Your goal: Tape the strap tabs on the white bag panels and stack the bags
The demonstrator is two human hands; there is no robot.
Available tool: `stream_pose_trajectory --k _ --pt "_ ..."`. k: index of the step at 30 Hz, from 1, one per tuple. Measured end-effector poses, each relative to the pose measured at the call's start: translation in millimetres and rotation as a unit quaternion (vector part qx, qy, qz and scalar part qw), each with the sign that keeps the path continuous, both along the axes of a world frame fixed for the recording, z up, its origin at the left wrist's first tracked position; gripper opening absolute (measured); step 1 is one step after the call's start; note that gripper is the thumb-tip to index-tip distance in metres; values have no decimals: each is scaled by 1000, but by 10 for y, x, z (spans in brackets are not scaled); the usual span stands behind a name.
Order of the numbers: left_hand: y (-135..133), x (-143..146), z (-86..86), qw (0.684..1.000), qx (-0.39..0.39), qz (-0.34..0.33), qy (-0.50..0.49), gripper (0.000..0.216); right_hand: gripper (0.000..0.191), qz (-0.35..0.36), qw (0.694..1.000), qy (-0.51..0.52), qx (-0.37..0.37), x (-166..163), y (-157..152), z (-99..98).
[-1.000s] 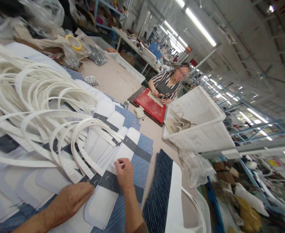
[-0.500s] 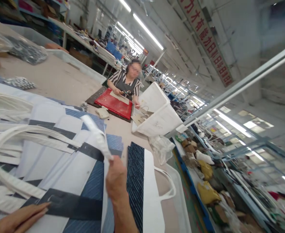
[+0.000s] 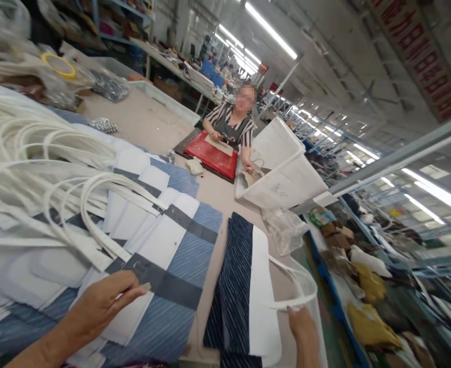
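My left hand (image 3: 108,299) is closed in a pinch over the pile of blue-and-white bag panels (image 3: 164,286). A small pale bit shows at its fingertips, too small to name. White looped handles (image 3: 98,209) are fixed to these panels by dark strips (image 3: 179,281). On the right, my right hand (image 3: 304,327) has its fingers closed at the lower end of a white handle (image 3: 306,299). That handle lies by a navy striped panel (image 3: 235,276) with a white band (image 3: 262,301). The fingers partly hide the grip.
Across the table, a person (image 3: 231,122) works at a red board (image 3: 212,156) beside a tilted white bin (image 3: 283,179). A clear plastic bag (image 3: 287,230) lies near the table edge. Bagged supplies and a yellow tape roll (image 3: 59,65) stand at the far left.
My right hand has moved right and down, from over the blue panels to the handle by the navy panel. My left hand has come further into view. The camera view has turned left.
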State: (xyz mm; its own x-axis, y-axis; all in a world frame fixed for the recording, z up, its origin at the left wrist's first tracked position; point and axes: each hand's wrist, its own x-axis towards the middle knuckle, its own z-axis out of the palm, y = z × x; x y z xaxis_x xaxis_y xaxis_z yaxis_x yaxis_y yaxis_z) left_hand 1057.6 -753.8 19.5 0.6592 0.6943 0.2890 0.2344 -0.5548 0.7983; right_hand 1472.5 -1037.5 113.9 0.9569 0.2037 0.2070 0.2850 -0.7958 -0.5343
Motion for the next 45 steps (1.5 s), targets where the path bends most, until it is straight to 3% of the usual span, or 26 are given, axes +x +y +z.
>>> stream_pose_trajectory --k 2,4,7,9,11,16,21,25,29,31,34,38,45 --pt "-34 22 102 995 93 -9 -37 54 40 20 999 44 -9 -198 123 -142" --pt "-56 26 127 986 158 -14 -45 51 45 100 989 105 16 -603 414 -283" --pt "-75 19 113 976 215 -18 -37 48 31 374 899 202 101 -1428 988 -400" --pt "-83 11 118 971 236 -28 -26 47 27 511 841 134 116 -1913 1317 -392" --pt "-91 -1 136 968 246 -36 -14 46 29 593 796 62 103 -2224 1538 -354" --pt "-105 -63 89 974 222 -45 23 50 16 672 739 -12 42 -2392 1732 -383" --pt "-72 -117 -104 995 54 -65 48 37 15 652 755 -52 54 -2474 1811 -564" --pt "-31 -83 -99 997 60 -42 33 50 18 611 785 7 100 -2565 1924 -727" --pt "10 -31 -19 1000 28 -11 0 51 12 429 865 227 126 -2398 2139 -942" --pt "32 -43 -67 1000 -17 -17 0 48 21 351 881 293 121 -2196 2290 -1068" --pt "64 -120 -279 998 -60 -5 33 46 33 312 883 332 113 -1875 2528 -1252" --pt "79 -237 -571 998 -35 -6 59 48 27 296 883 353 86 -1665 2737 -1425" --pt "52 -270 -689 998 -12 -8 54 44 11 296 890 345 15 -1679 2822 -1540"
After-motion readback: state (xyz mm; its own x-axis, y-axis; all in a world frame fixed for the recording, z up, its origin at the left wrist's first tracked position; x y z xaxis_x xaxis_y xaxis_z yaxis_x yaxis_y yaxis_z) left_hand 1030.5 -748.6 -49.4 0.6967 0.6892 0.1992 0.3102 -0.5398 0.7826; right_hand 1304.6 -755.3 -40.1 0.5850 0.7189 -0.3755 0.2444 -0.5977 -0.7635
